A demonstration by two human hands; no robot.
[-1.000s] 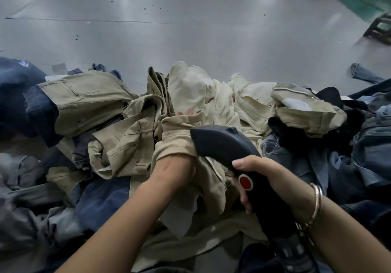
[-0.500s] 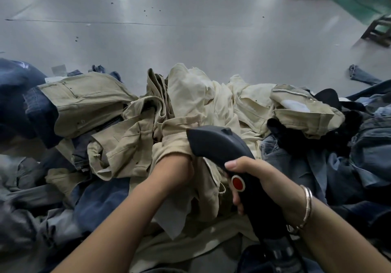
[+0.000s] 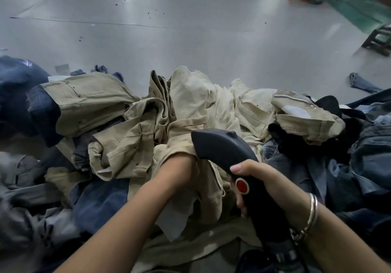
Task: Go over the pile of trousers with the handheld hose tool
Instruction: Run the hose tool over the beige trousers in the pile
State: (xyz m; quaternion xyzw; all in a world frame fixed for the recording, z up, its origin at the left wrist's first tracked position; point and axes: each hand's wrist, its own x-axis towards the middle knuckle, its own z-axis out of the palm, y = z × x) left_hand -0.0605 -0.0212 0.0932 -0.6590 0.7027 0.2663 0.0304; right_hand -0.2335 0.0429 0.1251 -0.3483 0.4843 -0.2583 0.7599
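While wrapped round the black hose tool (image 3: 224,152), right hand (image 3: 260,179) aims its head forward-left, touching the beige trouser leg (image 3: 186,133) sleeved over left hand (image 3: 179,167); left fingers hidden, grip unknowable.

The trousers (image 3: 131,124) were creased beige cotton-like cloth among rougher blue denim (image 3: 372,158). The hose tool (image 3: 228,152) looked matt black plastic, its button (image 3: 241,186) glossy red. The floor (image 3: 169,39) shone smooth grey.
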